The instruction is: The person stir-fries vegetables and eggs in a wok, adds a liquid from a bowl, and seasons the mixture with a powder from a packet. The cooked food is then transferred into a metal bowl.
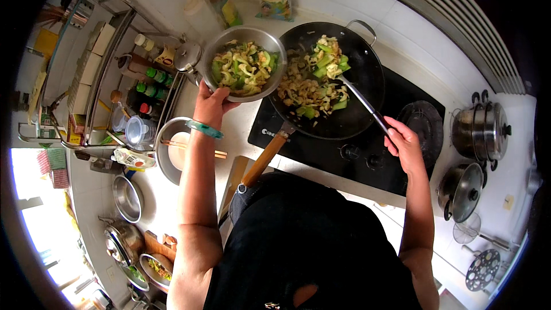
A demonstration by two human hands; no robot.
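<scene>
My left hand (216,102) grips the rim of a steel bowl (279,80), which is heaped with cooked cauliflower and green pieces (244,68). The bowl is held at the left edge of a black wok (361,120). My right hand (403,142) is closed around the dark handle of a metal spatula (361,99). On the spatula's end, over the far part of the wok, sits a pile of cauliflower and green stalks (329,58); the blade is hidden beneath it. More cauliflower (307,90) lies in the left half of the wok.
The wok's wooden handle (267,155) points toward my body. It stands on a black cooktop (327,151). At left are a steel basin (162,158) with chopsticks and a bottle rack (117,51). A yellow-capped jar (224,3) stands behind; lidded pots (462,192) are at right.
</scene>
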